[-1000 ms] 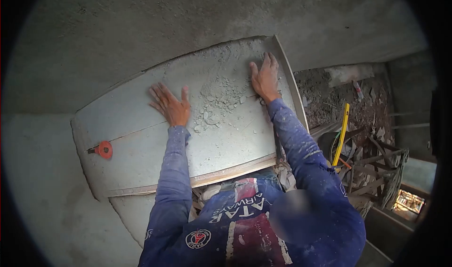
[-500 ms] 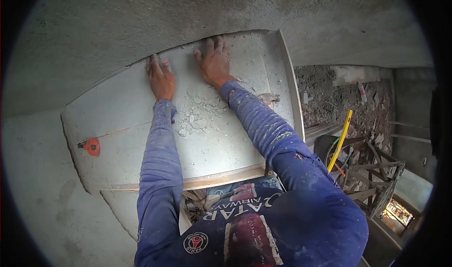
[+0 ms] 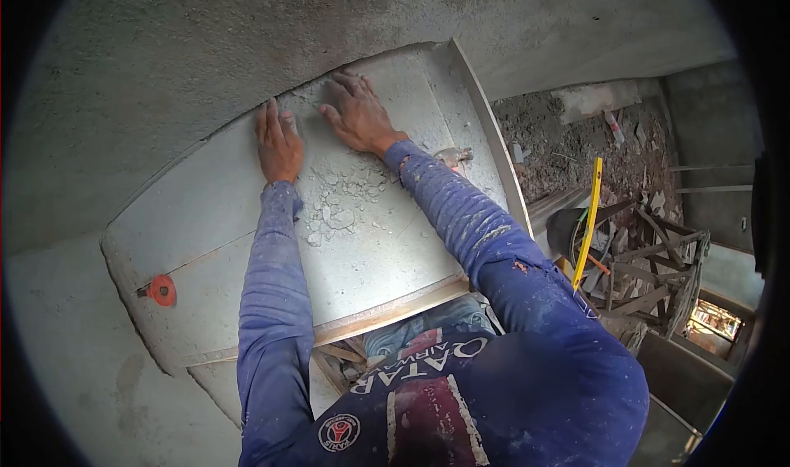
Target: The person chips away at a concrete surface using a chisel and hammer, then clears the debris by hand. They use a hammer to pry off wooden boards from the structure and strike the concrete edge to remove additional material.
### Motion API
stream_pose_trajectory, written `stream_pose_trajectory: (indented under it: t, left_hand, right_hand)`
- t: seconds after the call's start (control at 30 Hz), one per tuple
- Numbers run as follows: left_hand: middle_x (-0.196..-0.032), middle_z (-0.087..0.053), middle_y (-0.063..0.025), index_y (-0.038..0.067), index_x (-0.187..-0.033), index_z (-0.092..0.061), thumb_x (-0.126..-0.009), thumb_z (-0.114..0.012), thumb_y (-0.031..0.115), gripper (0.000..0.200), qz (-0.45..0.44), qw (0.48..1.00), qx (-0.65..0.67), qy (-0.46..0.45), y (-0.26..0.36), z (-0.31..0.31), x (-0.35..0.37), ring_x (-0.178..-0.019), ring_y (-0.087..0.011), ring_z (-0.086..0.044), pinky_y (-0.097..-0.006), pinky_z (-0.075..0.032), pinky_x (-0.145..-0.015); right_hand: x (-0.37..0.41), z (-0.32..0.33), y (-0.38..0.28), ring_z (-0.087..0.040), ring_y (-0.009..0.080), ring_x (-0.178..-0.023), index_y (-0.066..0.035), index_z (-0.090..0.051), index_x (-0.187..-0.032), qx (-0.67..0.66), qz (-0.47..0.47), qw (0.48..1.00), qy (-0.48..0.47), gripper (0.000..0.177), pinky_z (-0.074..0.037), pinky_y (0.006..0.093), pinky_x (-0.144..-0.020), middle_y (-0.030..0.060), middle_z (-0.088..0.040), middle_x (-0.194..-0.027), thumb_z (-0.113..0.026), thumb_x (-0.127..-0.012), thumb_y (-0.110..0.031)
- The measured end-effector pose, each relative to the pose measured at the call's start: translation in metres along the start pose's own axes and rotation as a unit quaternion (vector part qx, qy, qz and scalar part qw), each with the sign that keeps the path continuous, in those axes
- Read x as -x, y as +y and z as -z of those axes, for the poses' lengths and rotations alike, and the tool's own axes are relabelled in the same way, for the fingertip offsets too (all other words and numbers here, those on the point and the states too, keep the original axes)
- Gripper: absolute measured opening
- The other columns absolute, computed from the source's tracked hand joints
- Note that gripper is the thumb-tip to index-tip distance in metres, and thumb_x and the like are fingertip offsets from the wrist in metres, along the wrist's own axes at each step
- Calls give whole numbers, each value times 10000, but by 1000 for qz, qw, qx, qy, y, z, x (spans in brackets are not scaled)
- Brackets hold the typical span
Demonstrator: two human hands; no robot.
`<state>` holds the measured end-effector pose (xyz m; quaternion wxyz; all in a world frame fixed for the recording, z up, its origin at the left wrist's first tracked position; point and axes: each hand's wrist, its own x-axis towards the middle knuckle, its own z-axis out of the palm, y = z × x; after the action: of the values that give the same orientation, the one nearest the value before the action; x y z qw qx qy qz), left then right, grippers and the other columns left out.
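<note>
My left hand (image 3: 279, 142) lies on the pale slab (image 3: 378, 249) near its far edge, by the rough wall, with its fingers stretched out. To its right my right hand (image 3: 360, 115) rests flat on the same slab, fingers apart and pointing to the wall. Neither hand shows anything held. Crumbled mortar (image 3: 333, 208) is scattered over the slab between my forearms. A hammer (image 3: 453, 156) lies beside my right forearm, its handle mostly hidden. At the slab's left sits an orange-red round tool (image 3: 163, 290).
The rough grey wall (image 3: 247, 39) borders the slab's far side. At the right are a yellow level (image 3: 589, 220), a dark bucket (image 3: 564, 232), a wooden frame (image 3: 658, 257) and rubble on the ground (image 3: 543, 150).
The view has turned and shifted slightly. My right hand has moved left, closer to my left hand, and slightly back from the slab's far edge. My left hand stays in nearly the same place.
</note>
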<state>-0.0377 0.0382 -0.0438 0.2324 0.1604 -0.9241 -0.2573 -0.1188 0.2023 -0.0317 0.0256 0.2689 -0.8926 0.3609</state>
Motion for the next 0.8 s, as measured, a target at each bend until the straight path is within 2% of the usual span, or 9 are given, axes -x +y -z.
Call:
stream_pose_trajectory:
  t: [0.07, 0.3, 0.4, 0.47, 0.5, 0.63, 0.67, 0.73, 0.8]
  left_hand:
    - [-1308, -514, -229, 27, -1332, -479, -1013, -354, 292, 433, -104, 992, 52, -45, -1, 2, 0, -1244, -401, -445, -458, -317, -1083]
    - [-1296, -533, -207, 15, -1270, -543, -1023, -296, 312, 458, -106, 967, 143, -185, 18, 38, 40, -1245, -389, -452, -428, -326, -1077]
    - [-1373, -483, -175, 21, -1319, -491, -1004, -368, 288, 431, -187, 978, -13, -90, -1, 59, 70, -1336, -337, -376, -459, -243, -1130]
    - [-1394, -464, -172, 28, -1344, -459, -1000, -377, 279, 434, -161, 981, -45, -95, 4, 58, 88, -1357, -335, -349, -467, -216, -1145]
    - [-1415, -444, -168, 35, -1369, -427, -996, -385, 271, 443, -147, 982, -73, -89, 11, 52, 89, -1379, -333, -321, -475, -188, -1159]
    - [-1418, -435, -189, 24, -1377, -416, -1013, -340, 308, 469, -128, 983, 40, -127, 45, 26, 90, -1376, -351, -322, -462, -210, -1155]
    - [-1422, -431, -198, 15, -1376, -425, -1018, -310, 342, 499, -78, 981, 128, -124, 53, 21, 89, -1367, -352, -337, -447, -230, -1145]
    - [-1425, -426, -207, 7, -1376, -433, -1023, -280, 376, 533, -30, 965, 221, -135, 67, 22, 92, -1358, -353, -353, -432, -250, -1134]
    - [-1429, -423, -215, -15, -1384, -427, -1022, -232, 429, 605, 90, 922, 356, -124, 78, 35, 91, -1342, -358, -374, -404, -286, -1109]
  right_hand:
    - [11, -2, -5, -356, 349, -1344, 10, -487, -1307, -43, 114, 988, -91, 533, -212, 469, -1155, 209, -450, -1373, -492, -932, -369]
    - [64, 46, -33, -395, 359, -1311, 9, -509, -1281, -63, 174, 958, -218, 507, -289, 481, -1109, 193, -477, -1360, -488, -946, -371]
    - [78, 57, -26, -391, 354, -1317, -15, -513, -1282, -5, 168, 977, -133, 493, -255, 468, -1131, 200, -481, -1351, -503, -932, -362]
    - [89, 39, -16, -384, 363, -1317, -4, -514, -1277, 46, -11, 996, 71, 498, -261, 465, -1128, 204, -488, -1343, -494, -940, -371]
    - [97, 33, -17, -375, 372, -1318, 8, -512, -1273, 99, 26, 992, 68, 482, -260, 468, -1128, 206, -493, -1336, -470, -955, -352]
    - [105, 13, -43, -414, 367, -1288, -15, -513, -1276, 22, 61, 997, 33, 403, -304, 446, -1095, 199, -500, -1332, -414, -965, -251]
    - [104, 9, -45, -414, 367, -1288, -15, -513, -1276, 30, 54, 997, 41, 403, -304, 446, -1095, 199, -500, -1332, -414, -965, -251]
    - [108, 2, -58, -469, 375, -1226, -16, -532, -1256, -145, -34, 986, 80, 388, -361, 428, -1047, 202, -539, -1281, -413, -959, -235]
    - [112, -4, -78, -560, 327, -1121, -3, -564, -1224, -210, -82, 964, 138, 373, -421, 389, -976, 181, -605, -1185, -415, -970, -231]
